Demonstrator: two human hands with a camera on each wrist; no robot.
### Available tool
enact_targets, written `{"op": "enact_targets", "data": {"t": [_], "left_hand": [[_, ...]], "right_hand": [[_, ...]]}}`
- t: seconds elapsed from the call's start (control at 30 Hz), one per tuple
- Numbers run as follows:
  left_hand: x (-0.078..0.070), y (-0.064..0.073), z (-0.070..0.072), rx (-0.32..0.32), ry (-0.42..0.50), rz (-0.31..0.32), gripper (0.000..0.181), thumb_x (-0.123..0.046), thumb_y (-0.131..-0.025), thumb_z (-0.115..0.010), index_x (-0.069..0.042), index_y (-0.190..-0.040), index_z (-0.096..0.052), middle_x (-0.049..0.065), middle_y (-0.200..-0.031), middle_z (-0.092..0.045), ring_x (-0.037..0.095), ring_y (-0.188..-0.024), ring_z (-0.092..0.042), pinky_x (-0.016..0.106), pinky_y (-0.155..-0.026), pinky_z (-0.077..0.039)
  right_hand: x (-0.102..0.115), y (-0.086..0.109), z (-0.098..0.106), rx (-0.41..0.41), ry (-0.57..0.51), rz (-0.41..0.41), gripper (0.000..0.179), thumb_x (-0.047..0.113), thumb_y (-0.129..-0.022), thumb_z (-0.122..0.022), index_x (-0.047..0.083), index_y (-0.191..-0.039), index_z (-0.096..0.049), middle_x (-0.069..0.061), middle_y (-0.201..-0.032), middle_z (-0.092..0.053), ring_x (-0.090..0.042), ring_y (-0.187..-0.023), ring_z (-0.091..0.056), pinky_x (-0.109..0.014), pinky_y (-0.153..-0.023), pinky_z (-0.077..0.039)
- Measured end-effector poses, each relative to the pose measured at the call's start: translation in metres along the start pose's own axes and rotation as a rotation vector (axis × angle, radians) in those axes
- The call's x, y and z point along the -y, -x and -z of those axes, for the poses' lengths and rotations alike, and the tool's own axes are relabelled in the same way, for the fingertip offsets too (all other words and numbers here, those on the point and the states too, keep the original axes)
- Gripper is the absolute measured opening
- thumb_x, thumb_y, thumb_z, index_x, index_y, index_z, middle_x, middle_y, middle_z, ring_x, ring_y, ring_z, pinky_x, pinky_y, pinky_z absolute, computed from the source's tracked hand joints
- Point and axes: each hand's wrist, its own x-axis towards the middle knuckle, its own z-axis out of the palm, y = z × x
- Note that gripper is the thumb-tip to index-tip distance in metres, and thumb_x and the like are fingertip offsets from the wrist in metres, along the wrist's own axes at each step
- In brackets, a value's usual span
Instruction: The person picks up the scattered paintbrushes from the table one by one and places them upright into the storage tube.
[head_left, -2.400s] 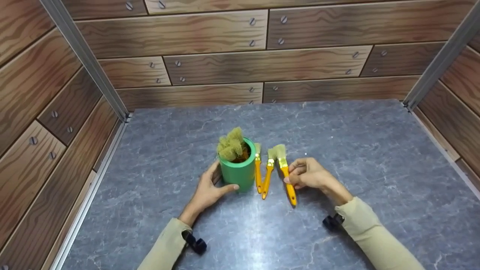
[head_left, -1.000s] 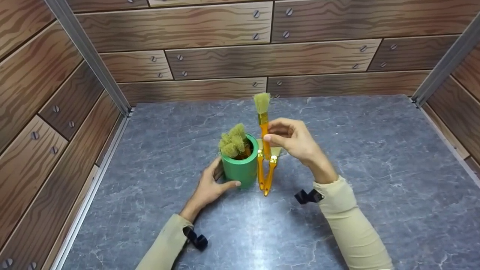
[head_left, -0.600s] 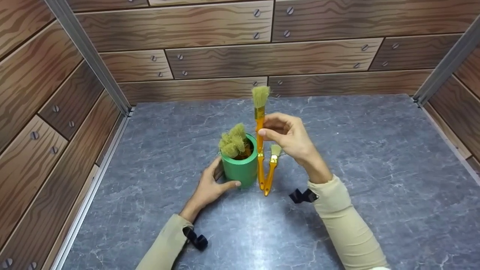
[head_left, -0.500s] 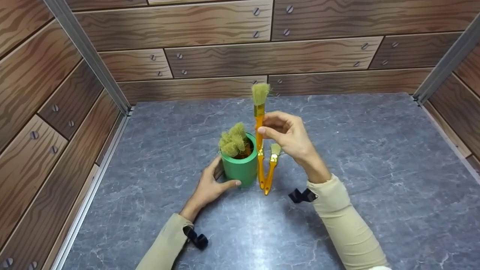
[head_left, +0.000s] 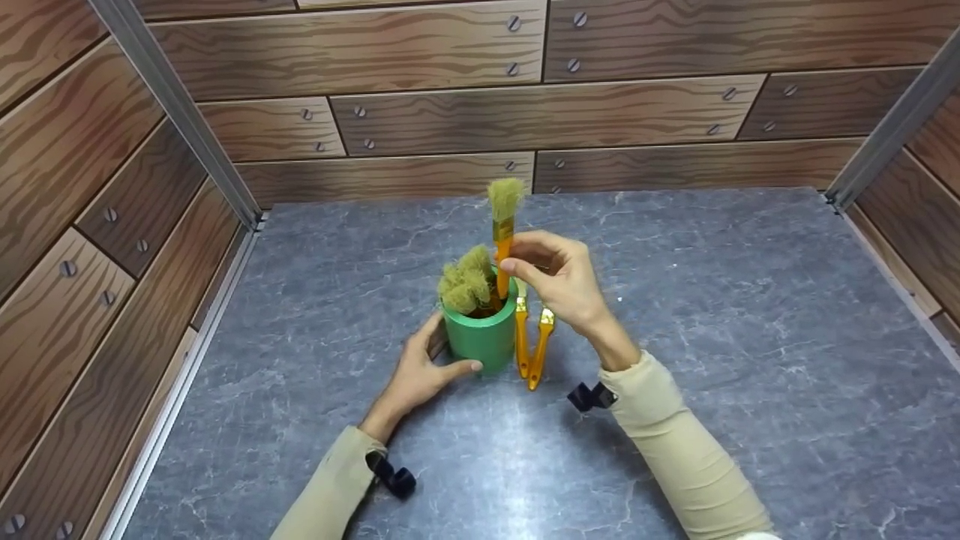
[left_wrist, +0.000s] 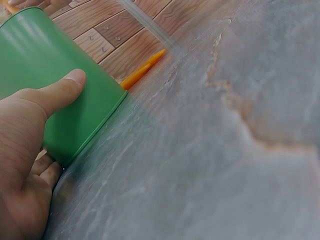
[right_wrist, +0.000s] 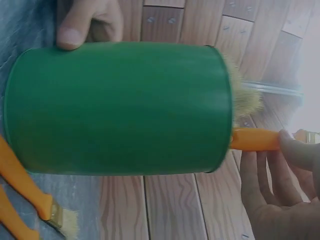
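A green cylindrical cup (head_left: 480,346) stands upright on the table, with several bristle heads (head_left: 465,281) sticking out of its left side. Round its lower left wall, my left hand (head_left: 415,377) holds it, thumb across the front; the left wrist view shows this thumb (left_wrist: 62,92) on the green wall. My right hand (head_left: 562,277) pinches an orange-handled paintbrush (head_left: 504,240), bristles up, above the cup's right side. In the right wrist view the handle (right_wrist: 255,139) reaches down past the rim into the mouth, its lower end hidden. Two more paintbrushes (head_left: 521,337) lie just right of the cup.
The grey marbled table (head_left: 337,285) is bounded by wood-plank walls (head_left: 420,127) at the back and sides, with metal corner posts (head_left: 176,112). Dark wrist mounts (head_left: 391,476) project from both sleeves.
My right hand lifted the paintbrush off the table at the right, turned it upright, then carried it left and lowered its handle end into the cup. The left hand stayed on the cup.
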Motion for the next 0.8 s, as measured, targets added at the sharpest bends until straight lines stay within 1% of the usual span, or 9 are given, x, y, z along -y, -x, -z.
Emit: {"op": "enact_targets", "data": {"t": [0.1, 0.2, 0.3, 0.4, 0.5, 0.6, 0.67, 0.8], "left_hand": [[0.0000, 0.0001, 0.0004, 0.006, -0.006, -0.001, 0.106, -0.021, -0.084, -0.095, -0.019, -0.169, -0.033, 0.005, -0.167, -0.047, 0.025, -0.154, -0.045, 0.043, -0.129, -0.039], [-0.0001, 0.0006, 0.0007, 0.005, -0.018, 0.006, 0.105, -0.023, -0.084, -0.095, -0.018, -0.169, -0.033, 0.005, -0.166, -0.047, 0.025, -0.154, -0.045, 0.044, -0.129, -0.039], [0.0001, 0.0011, 0.0009, 0.003, -0.030, 0.010, 0.105, -0.025, -0.084, -0.095, -0.019, -0.169, -0.032, 0.005, -0.166, -0.048, 0.025, -0.154, -0.046, 0.045, -0.129, -0.040], [0.0006, 0.0017, 0.0006, 0.002, -0.033, 0.005, 0.105, -0.024, -0.085, -0.095, -0.019, -0.169, -0.032, 0.005, -0.166, -0.048, 0.025, -0.154, -0.046, 0.045, -0.128, -0.040], [0.0014, 0.0021, 0.0002, 0.000, -0.028, -0.001, 0.105, -0.021, -0.084, -0.095, -0.018, -0.169, -0.033, 0.006, -0.166, -0.048, 0.026, -0.154, -0.046, 0.045, -0.128, -0.040], [0.0013, 0.0024, 0.0000, -0.003, -0.024, 0.001, 0.106, -0.019, -0.083, -0.095, -0.018, -0.169, -0.034, 0.006, -0.166, -0.048, 0.026, -0.153, -0.047, 0.043, -0.128, -0.040], [0.0008, 0.0021, 0.0000, -0.001, -0.019, -0.003, 0.106, -0.019, -0.083, -0.095, -0.017, -0.169, -0.033, 0.007, -0.167, -0.047, 0.027, -0.154, -0.046, 0.043, -0.129, -0.039], [-0.0005, 0.0005, 0.0012, 0.005, -0.005, -0.005, 0.107, -0.020, -0.084, -0.095, -0.018, -0.169, -0.032, 0.005, -0.168, -0.045, 0.025, -0.155, -0.044, 0.041, -0.129, -0.039]], "right_hand": [[-0.0041, 0.0003, -0.0010, 0.017, 0.027, 0.015, 0.021, -0.002, -0.096, -0.076, -0.005, -0.117, -0.077, -0.020, -0.108, -0.079, -0.018, -0.090, -0.077, -0.031, -0.082, -0.066], [-0.0060, 0.0008, -0.0016, 0.031, 0.036, 0.003, 0.023, 0.001, -0.097, -0.077, -0.002, -0.120, -0.077, -0.020, -0.110, -0.079, -0.020, -0.093, -0.077, -0.032, -0.082, -0.067], [-0.0065, 0.0013, -0.0018, 0.042, 0.038, -0.020, 0.029, 0.003, -0.097, -0.078, 0.000, -0.125, -0.076, -0.018, -0.117, -0.078, -0.025, -0.104, -0.077, -0.034, -0.088, -0.067], [-0.0061, 0.0032, -0.0012, 0.042, 0.040, -0.036, 0.034, 0.004, -0.097, -0.079, 0.001, -0.130, -0.074, -0.017, -0.126, -0.076, -0.030, -0.115, -0.074, -0.037, -0.097, -0.065], [-0.0053, 0.0050, -0.0003, 0.039, 0.069, -0.033, 0.035, 0.006, -0.098, -0.079, 0.002, -0.132, -0.074, -0.017, -0.131, -0.074, -0.032, -0.119, -0.072, -0.037, -0.102, -0.063], [-0.0046, 0.0066, 0.0007, 0.033, 0.103, -0.030, 0.034, 0.008, -0.098, -0.079, 0.003, -0.131, -0.074, -0.019, -0.131, -0.073, -0.031, -0.119, -0.072, -0.036, -0.104, -0.061], [-0.0038, 0.0074, 0.0015, 0.030, 0.105, -0.027, 0.033, 0.008, -0.098, -0.079, 0.003, -0.131, -0.075, -0.023, -0.131, -0.073, -0.031, -0.118, -0.072, -0.037, -0.103, -0.062], [-0.0015, 0.0091, 0.0033, 0.015, 0.110, -0.028, 0.031, 0.007, -0.098, -0.079, 0.002, -0.128, -0.075, -0.020, -0.128, -0.074, -0.032, -0.117, -0.073, -0.038, -0.101, -0.063]]}}
